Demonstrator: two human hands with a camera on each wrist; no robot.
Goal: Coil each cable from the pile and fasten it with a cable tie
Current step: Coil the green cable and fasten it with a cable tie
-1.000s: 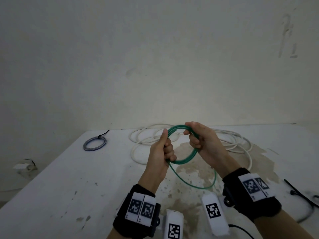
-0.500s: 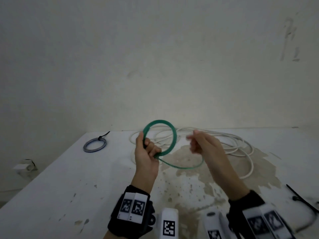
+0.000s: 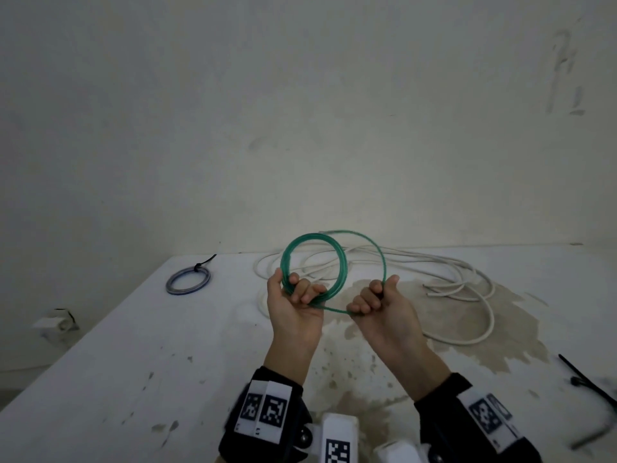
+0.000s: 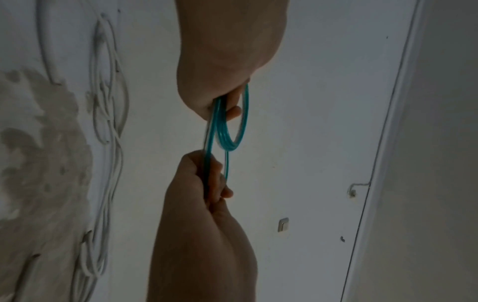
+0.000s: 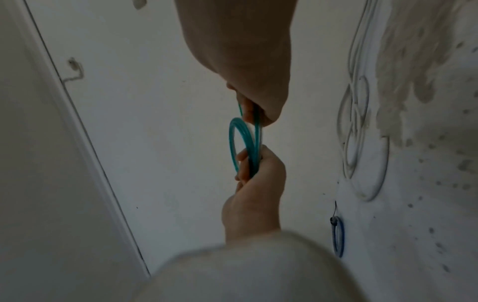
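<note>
Right now my left hand (image 3: 293, 309) grips the bunched turns of the green cable (image 3: 340, 262), holding the coil upright above the table (image 3: 140, 362). My right hand (image 3: 380, 305), just right of it, is curled round a single wider loop of the same cable. Farther back lies the loose white cable (image 3: 467, 279); far left rests a blue coil (image 3: 188, 281) already tied.

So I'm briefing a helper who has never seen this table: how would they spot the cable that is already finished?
Start at the white table and go to its far left corner. There lies a small blue coil, flat and apart from the loose white cable pile. Only it carries a black cable tie.
</note>
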